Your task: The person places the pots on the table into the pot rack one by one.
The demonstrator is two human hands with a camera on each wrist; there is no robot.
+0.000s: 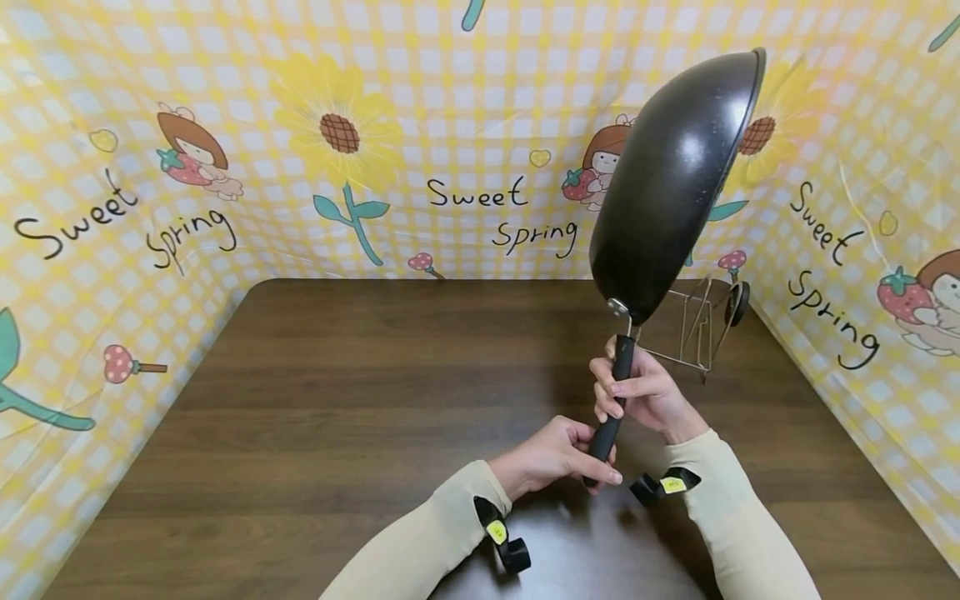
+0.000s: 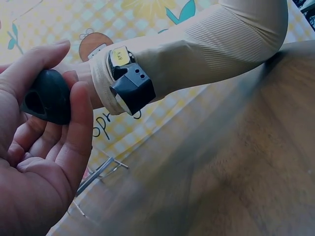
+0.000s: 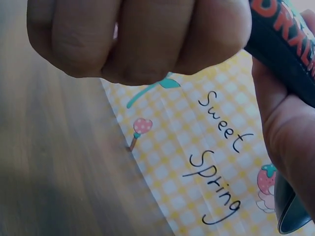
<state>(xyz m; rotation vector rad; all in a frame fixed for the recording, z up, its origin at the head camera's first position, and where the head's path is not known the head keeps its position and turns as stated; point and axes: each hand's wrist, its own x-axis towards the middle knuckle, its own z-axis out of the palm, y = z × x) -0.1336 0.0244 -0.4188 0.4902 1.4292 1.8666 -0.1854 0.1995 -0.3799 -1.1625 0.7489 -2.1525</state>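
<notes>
A dark wok (image 1: 667, 175) is held up over the right half of the table, tilted on its side with its rounded outside toward me. Its black handle (image 1: 604, 442) slants down from the bowl. My right hand (image 1: 647, 390) grips the handle's upper part, close below the metal joint. Lower down, my left hand (image 1: 558, 454) holds the handle's end between thumb and fingers. The left wrist view shows the hollow handle end (image 2: 48, 98) inside the curled fingers. Red lettering shows on the handle (image 3: 290, 39) in the right wrist view.
Behind my right hand, a wire rack (image 1: 693, 333) with a round black part (image 1: 738, 304) stands at the table's back right. The brown wooden table (image 1: 337, 400) is bordered by a yellow checked cloth (image 1: 480, 108) with printed flowers and words.
</notes>
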